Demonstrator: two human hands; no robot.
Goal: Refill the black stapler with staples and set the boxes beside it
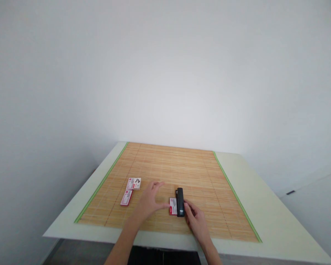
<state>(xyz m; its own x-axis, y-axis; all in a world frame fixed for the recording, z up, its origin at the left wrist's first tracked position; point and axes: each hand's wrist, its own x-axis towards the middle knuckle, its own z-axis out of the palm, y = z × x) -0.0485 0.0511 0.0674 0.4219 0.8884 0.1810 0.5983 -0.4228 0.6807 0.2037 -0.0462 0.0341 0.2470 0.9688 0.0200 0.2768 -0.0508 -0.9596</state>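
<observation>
1. The black stapler (180,202) lies lengthwise on the bamboo mat (179,165), close to the counter's (264,206) near edge and about midway between its left and right edges.
2. A small red-and-white box (173,208) lies against the stapler's left side, or just beside it; any gap is too small to tell. The two run roughly parallel, pointing toward the counter's far edge.
3. The right hand (197,221) has its fingertips at the stapler's right side; whether they grip it or only rest there, I cannot tell.
4. The left hand (149,198) is spread with nothing in it, the thumb tip at or just beside the small box's left edge.
5. Toward the counter's left edge lie the upper cartons (133,183), perhaps two side by side, perhaps one printed in two parts, with the lower carton (126,198) set slantwise at their near end. Neither hand touches them.
6. Judging by this layout, the stapler and small box are already paired, while the left group lies well apart. With fingers at the pair, handling there seems unfinished; what remains beyond that cannot be read.
</observation>
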